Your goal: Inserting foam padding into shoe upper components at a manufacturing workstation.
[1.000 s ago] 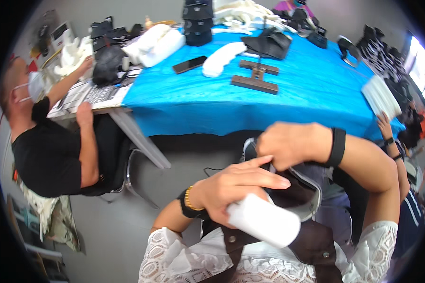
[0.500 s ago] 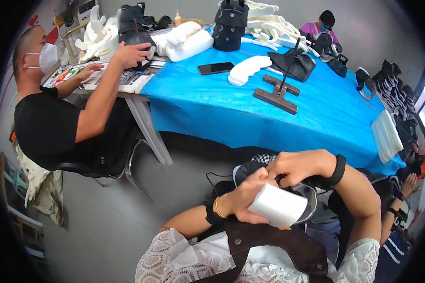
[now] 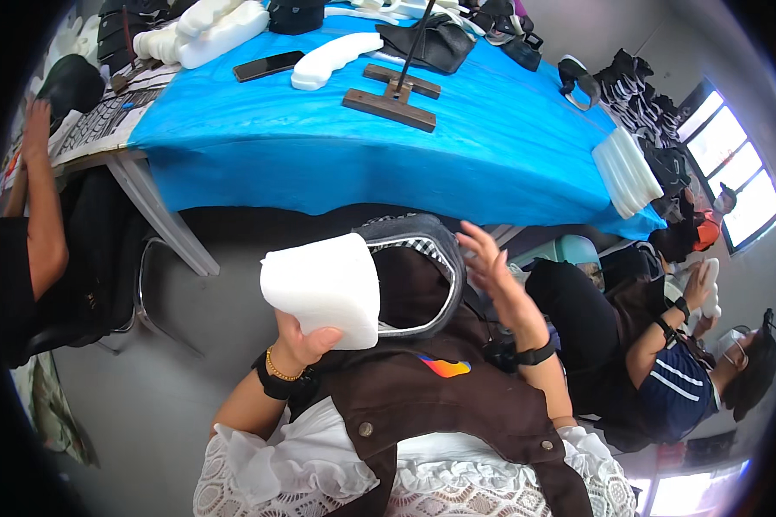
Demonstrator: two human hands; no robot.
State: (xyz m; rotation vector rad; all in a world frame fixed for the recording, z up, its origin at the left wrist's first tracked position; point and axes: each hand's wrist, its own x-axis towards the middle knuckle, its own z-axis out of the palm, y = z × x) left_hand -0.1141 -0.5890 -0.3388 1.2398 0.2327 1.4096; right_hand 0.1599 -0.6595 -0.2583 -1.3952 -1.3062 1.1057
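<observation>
In my left hand [image 3: 304, 345] is a smooth white foam block [image 3: 323, 289], with the thumb across its lower front and the other fingers hidden behind it. Joined to the block's right side is a dark, rounded fabric piece [image 3: 405, 227], like an open cap or pouch. A pale edge and black-and-white checked lining show around its opening. My right hand [image 3: 502, 280] is raised just beyond the piece's right rim, fingers spread and holding nothing. Both sit in front of my brown apron [image 3: 457, 409].
Ahead stands a blue-covered table [image 3: 250, 172] with a phone [image 3: 268, 67], a curved white foam piece [image 3: 336, 59], a wooden stand with a rod [image 3: 391, 108] and stacked white sheets [image 3: 627, 172]. A co-worker's arm [image 3: 45, 198] is at left; another seated person [image 3: 677, 388] is at right.
My view has swung right and down. My right hand has come off the dark piece and opened. My left hand still holds the foam block, now turned so the dark piece's opening shows.
</observation>
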